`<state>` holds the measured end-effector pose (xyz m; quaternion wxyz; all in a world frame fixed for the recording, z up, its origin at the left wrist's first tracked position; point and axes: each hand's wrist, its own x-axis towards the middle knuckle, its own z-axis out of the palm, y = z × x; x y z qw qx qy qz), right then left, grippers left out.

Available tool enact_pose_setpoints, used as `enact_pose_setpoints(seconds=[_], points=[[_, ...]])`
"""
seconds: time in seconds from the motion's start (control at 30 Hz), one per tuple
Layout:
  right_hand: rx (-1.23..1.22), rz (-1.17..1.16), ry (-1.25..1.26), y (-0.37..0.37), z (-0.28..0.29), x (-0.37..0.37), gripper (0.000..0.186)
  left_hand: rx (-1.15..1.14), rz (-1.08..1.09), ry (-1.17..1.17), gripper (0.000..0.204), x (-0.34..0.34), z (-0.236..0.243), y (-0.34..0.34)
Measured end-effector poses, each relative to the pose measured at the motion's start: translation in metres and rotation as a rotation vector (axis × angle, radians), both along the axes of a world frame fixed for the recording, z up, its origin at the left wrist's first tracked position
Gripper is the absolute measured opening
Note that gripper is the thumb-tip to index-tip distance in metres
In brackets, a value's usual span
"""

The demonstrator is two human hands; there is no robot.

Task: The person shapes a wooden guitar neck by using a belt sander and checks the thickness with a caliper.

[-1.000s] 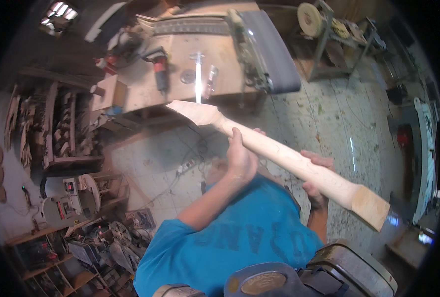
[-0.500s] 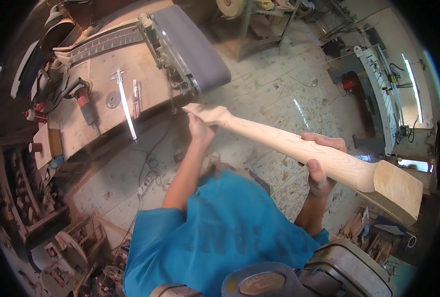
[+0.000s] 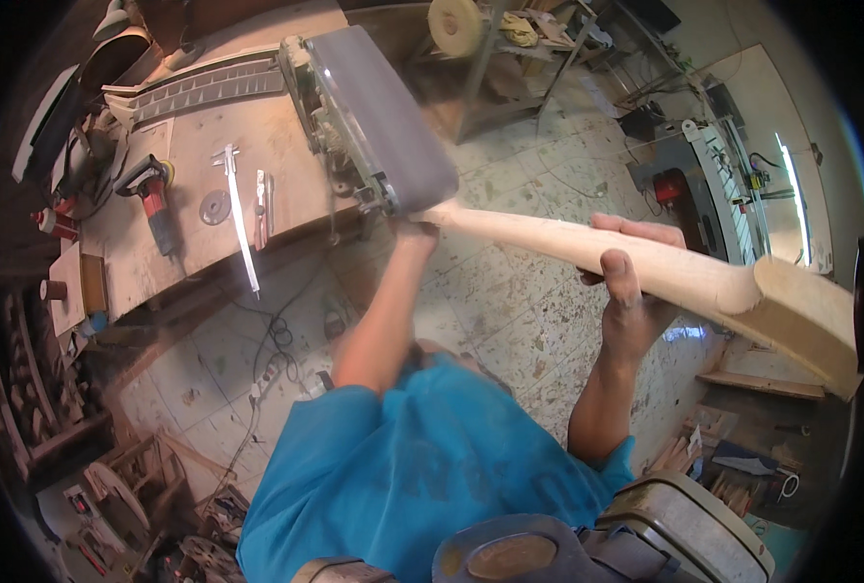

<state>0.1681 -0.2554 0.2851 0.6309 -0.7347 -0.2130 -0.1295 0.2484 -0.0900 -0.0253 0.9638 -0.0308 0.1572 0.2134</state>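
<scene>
I hold a pale wooden guitar neck nearly crosswise, its wide heel block at the right. My right hand is closed around it near the heel, thumb over the near side. My left hand grips the far headstock end, its fingers largely hidden. That end is at the lower end of the belt sander, which covers most of the headstock; I cannot tell whether they touch.
Left, a wooden workbench bears an angle tool, calipers, a disc and slim tools. A trolley stands behind, a machine at right, wood racks lower left, cables on the floor.
My left hand has slid from mid-neck to the headstock end and moved forward to the sander. My right hand and the heel have risen in view; the neck lies flatter.
</scene>
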Motion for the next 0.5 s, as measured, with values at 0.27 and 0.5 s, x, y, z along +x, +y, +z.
enact_pose_setpoints(seconds=[0.27, 0.5], points=[[-0.205, 0.014, -0.197, 0.029, 0.004, 0.028, 0.037, -0.210, 0.021, -0.110, 0.046, 0.015, -0.014, -0.003], [-0.195, 0.020, -0.254, 0.050, 0.003, 0.024, 0.040, -0.475, 0.047, -0.252, 0.049, 0.007, -0.001, 0.000]])
